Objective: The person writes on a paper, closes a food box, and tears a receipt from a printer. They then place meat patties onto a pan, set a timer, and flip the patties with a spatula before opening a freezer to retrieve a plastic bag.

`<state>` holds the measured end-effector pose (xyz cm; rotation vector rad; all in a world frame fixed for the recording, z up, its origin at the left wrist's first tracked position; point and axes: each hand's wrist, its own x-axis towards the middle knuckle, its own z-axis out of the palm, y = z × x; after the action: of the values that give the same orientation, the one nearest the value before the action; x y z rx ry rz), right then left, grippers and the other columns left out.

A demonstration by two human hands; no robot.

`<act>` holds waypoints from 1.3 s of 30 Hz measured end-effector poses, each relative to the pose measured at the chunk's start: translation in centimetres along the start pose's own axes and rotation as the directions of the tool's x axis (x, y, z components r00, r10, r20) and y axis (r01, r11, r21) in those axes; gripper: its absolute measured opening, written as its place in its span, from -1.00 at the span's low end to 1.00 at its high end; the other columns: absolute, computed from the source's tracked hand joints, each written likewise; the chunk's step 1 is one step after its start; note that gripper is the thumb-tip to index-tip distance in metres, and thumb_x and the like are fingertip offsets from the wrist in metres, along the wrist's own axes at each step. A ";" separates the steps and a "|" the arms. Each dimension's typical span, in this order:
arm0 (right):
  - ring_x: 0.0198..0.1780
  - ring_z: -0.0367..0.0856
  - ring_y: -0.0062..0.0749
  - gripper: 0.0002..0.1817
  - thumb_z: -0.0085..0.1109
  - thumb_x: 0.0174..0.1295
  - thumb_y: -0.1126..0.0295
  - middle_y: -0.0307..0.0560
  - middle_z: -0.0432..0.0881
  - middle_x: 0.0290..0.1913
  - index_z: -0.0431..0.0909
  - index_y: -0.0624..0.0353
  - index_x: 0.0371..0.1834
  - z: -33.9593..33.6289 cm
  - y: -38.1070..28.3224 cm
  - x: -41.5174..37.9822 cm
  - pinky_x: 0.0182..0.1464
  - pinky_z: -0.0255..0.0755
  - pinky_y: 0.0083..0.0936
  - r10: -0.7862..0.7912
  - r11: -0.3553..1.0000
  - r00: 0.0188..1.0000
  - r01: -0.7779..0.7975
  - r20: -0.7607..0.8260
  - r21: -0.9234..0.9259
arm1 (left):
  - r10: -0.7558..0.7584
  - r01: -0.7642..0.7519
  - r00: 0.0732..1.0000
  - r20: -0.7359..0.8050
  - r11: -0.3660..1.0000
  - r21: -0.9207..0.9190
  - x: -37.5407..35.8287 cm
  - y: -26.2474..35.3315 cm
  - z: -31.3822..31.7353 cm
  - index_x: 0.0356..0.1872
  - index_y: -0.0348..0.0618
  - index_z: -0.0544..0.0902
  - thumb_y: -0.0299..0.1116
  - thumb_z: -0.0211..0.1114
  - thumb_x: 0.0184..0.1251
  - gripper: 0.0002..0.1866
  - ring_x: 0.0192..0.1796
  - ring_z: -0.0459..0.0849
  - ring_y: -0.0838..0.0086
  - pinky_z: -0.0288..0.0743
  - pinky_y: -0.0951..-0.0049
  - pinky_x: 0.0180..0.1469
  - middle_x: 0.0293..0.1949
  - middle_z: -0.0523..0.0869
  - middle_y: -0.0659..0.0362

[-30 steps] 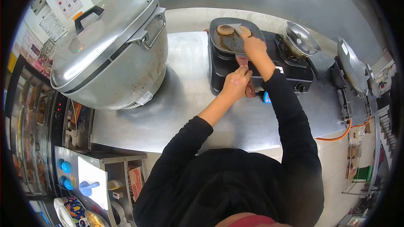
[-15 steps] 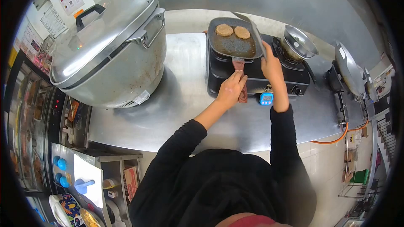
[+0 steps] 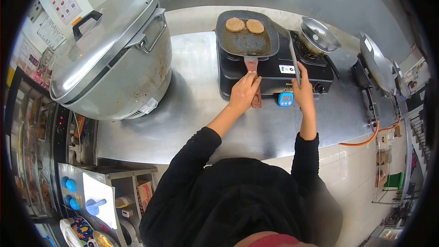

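Observation:
Two round browned patties, the left one (image 3: 235, 24) and the right one (image 3: 255, 26), lie side by side at the far end of a dark, square frying pan (image 3: 247, 45). My left hand (image 3: 243, 92) is closed over the pan's reddish-brown handle (image 3: 251, 65), which points toward me. A long spatula (image 3: 294, 57) is gripped in my right hand (image 3: 303, 90), right of the pan. Its slotted blade, at the pan's right rim, is apart from the patties. Beneath the pan is a black gas stove (image 3: 231, 78), with a blue digital timer (image 3: 286, 99) at its front.
A large lidded metal cooker (image 3: 132, 73) stands left on the steel counter (image 3: 196, 110). Right of the pan, a metal bowl (image 3: 322, 34) sits over the second burner. More pans (image 3: 377, 61) and an orange hose (image 3: 361, 144) are farther right.
My right hand has drawn back toward me, and the spatula's blade has shifted from the pan's far right corner to its right side. My left hand stays on the handle. The view has shifted slightly.

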<state>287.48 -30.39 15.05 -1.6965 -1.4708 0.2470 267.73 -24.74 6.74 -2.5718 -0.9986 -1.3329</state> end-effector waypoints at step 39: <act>-0.20 0.63 0.01 -0.41 0.00 0.20 0.54 0.20 0.61 -0.21 0.16 -0.09 0.32 -2.0 -0.9 -1.7 -0.12 0.43 -0.29 0.003 1.000 1.000 -0.003 -0.024 -0.011 | -0.010 0.026 0.989 0.151 0.994 -0.105 6.1 -0.8 -5.3 -0.16 -0.17 0.60 -0.50 0.32 -0.26 -0.56 -0.12 0.61 0.21 0.52 0.30 -0.14 -0.10 0.58 0.09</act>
<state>287.65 -32.83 16.27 -1.7051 -1.4549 0.2195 266.03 -22.85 14.46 -2.7853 -1.0009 -1.2449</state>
